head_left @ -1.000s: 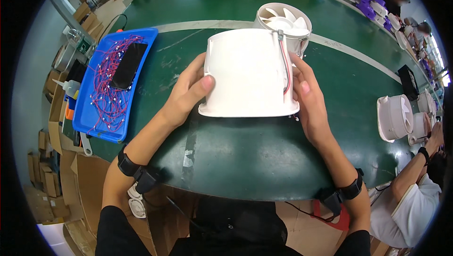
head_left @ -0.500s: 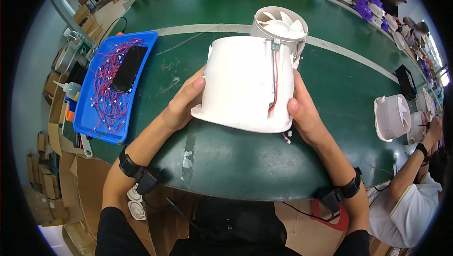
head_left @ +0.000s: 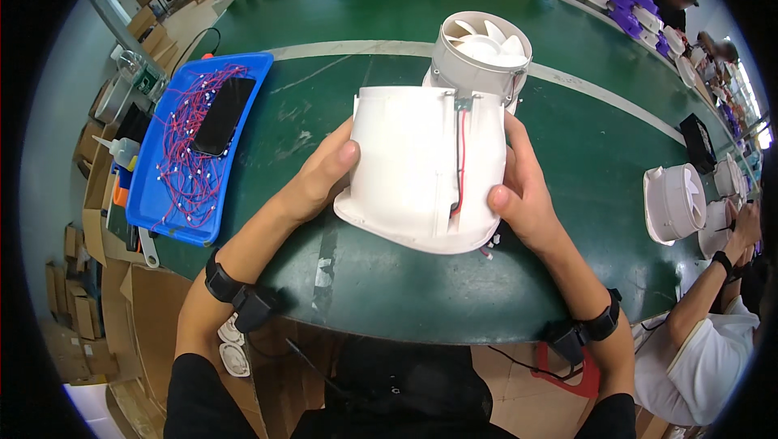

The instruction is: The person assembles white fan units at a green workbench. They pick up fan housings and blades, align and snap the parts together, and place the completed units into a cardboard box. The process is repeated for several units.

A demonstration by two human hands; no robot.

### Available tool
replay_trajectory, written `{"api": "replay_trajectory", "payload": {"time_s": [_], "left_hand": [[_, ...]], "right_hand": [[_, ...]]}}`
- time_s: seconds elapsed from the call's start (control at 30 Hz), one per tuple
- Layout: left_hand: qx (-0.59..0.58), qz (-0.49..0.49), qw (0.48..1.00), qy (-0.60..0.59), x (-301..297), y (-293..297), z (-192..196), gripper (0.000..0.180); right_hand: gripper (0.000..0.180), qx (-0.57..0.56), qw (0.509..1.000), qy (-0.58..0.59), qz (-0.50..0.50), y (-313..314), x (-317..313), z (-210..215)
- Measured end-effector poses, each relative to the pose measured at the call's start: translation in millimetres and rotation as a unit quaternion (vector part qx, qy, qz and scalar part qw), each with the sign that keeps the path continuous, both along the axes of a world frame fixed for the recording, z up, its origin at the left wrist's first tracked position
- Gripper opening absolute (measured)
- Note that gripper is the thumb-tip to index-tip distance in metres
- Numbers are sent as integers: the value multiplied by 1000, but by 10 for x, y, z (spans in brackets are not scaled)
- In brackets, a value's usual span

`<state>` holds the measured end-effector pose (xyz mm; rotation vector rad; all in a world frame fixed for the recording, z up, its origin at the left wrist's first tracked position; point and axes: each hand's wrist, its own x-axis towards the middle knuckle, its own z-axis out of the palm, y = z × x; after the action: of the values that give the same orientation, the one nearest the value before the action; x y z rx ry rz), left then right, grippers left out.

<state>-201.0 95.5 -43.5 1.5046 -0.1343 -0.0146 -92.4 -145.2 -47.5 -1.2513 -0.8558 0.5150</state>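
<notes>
Both hands clamp the white fan housing (head_left: 421,168) between them, left hand (head_left: 320,176) and right hand (head_left: 523,196) on opposite flanks, tilted above the table (head_left: 567,115). A loose red wire (head_left: 460,155) beside the right grip might snag; the smooth shell could slip.

Two hands (head_left: 324,176) (head_left: 527,196), one white fan housing (head_left: 417,168), one blue tray (head_left: 194,147), one black phone (head_left: 223,115).

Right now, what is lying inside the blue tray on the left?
The blue tray holds a heap of red wires with white ends, and a black phone lies on top of them. What lies under the phone and the wires is covered and cannot be seen.
</notes>
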Motion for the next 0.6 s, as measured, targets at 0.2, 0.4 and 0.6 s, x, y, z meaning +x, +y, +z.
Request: {"api": "replay_trajectory", "payload": {"time_s": [0.2, 0.4, 0.6], "left_hand": [[8, -2, 1000, 5, -2, 15, -21, 97], [8, 1, 1000, 1, 6, -12, 17, 98], [38, -12, 999, -31, 8, 43, -30, 98]], "right_hand": [[100, -12, 1000, -3, -4, -4, 2, 7], [92, -6, 999, -31, -3, -7, 13, 12], [77, -11, 1000, 16, -15, -5, 29, -7]]}}
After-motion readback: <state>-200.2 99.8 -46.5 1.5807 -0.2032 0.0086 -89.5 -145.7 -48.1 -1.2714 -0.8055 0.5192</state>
